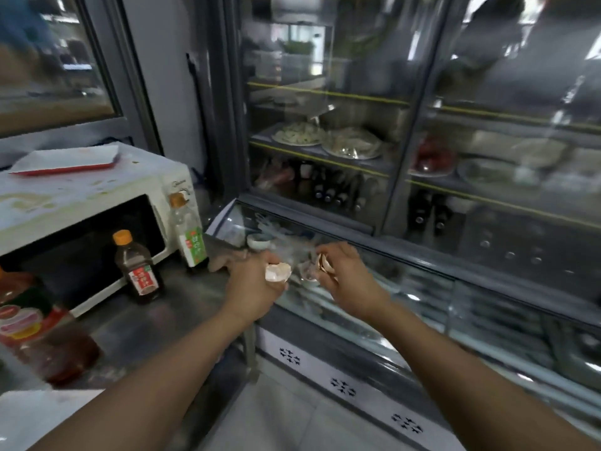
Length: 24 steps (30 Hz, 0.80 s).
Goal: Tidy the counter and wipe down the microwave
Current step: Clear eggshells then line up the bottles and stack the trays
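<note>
Flanking the microwave [87,203]: 2 dark sauce bottles [139,268], 1 clear bottle [190,236].

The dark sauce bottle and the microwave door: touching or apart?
Cannot tell. In the head view the dark sauce bottle overlaps the microwave door; no gap or contact shows.

A microwave [81,203] is set at the back left of the desk [156,323], with a tray [65,161] laid on top of it. Two bottles [138,266] [190,232] are stood just before the microwave, and a larger bottle [39,327] is placed nearer, at the left edge. A glass-fronted cabinet [406,125] is positioned right of the desk. Both hands [253,288] [344,275] are held between desk and cabinet.
</note>
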Motion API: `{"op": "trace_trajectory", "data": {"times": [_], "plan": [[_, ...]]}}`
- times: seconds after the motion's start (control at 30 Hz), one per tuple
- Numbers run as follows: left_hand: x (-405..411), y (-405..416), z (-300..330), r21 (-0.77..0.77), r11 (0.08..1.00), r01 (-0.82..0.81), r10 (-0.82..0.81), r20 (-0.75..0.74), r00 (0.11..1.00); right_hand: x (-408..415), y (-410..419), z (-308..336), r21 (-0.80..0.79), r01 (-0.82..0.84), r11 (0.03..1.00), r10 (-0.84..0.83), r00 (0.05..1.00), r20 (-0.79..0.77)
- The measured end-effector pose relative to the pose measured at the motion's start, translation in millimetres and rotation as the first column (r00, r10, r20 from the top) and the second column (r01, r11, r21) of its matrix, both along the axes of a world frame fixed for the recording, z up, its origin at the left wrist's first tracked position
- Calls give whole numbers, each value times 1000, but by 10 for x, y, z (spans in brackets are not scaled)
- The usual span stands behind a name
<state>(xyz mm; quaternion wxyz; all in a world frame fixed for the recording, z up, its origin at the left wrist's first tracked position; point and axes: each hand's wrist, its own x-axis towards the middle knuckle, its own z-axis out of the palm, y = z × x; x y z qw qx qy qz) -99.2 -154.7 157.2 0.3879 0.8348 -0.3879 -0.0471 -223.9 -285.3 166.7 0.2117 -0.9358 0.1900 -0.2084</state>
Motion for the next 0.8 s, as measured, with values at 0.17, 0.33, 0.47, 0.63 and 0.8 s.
{"op": "trace_trajectory", "data": {"times": [0.17,0.33,0.47,0.63,0.8], "plan": [[-718,-489,27,26,985,173,-173,0,985,-981,-199,24,25,172,985,-172,985,4],[-1762,-897,74,35,945,324,-324,0,946,-2187,-310,6,35,321,946,-321,947,-14],[-2773,-1090,73,37,906,423,-423,17,906,-3231,-322,-22,39,413,910,-413,911,-8],[-4061,-1235,35,43,833,551,-551,-13,834,-4539,-266,-55,31,544,838,-543,839,-39],[-5230,-1366,-4,27,741,671,-671,-5,742,-5759,-134,-58,36,663,748,-659,748,-70]]}}
